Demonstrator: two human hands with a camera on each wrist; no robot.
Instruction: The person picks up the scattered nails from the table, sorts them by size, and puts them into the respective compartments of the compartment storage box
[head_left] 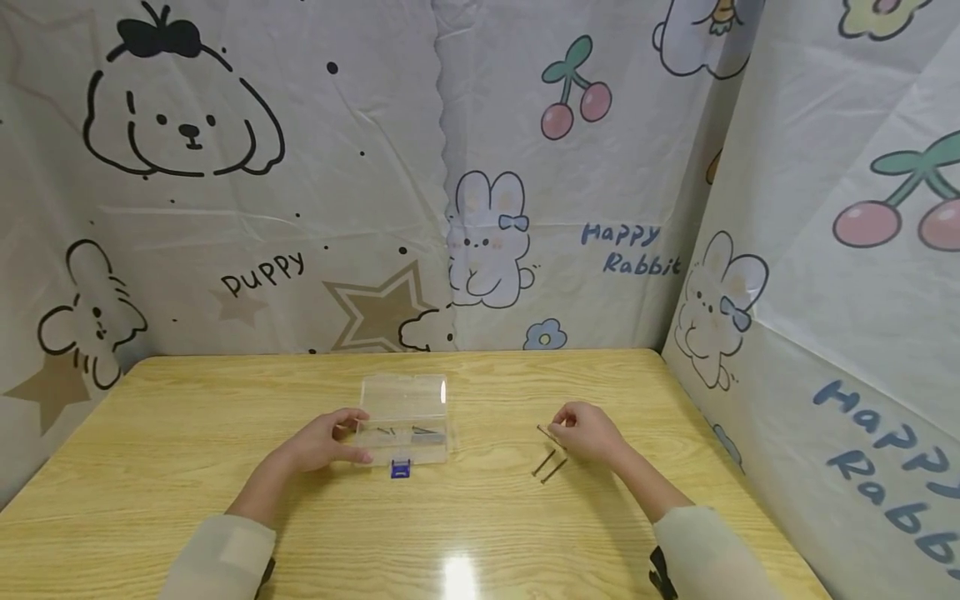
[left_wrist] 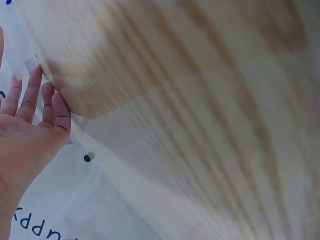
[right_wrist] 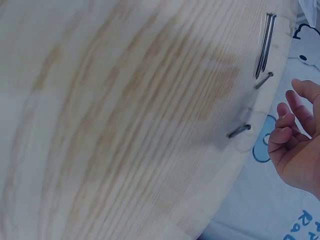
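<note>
A clear plastic box (head_left: 435, 450) with a blue latch (head_left: 401, 469) stands on the table, lid raised, a few small nails in its compartments. My left hand (head_left: 318, 442) holds its left side, thumb at the front and fingers at the back. At the right, my right hand (head_left: 588, 432) has thumb and fingertips together on a thin nail (head_left: 542, 429), its head end poking out to the left. Two more nails (head_left: 543, 463) lie just in front of it. The right wrist view shows a pair of nails (right_wrist: 265, 45) side by side near the curled fingers.
The light wood table (head_left: 465, 517) ends at a printed cloth backdrop (head_left: 360, 208), which also runs along the right side. Between the box and the nails lies bare tabletop. A bright reflection shows near the front edge.
</note>
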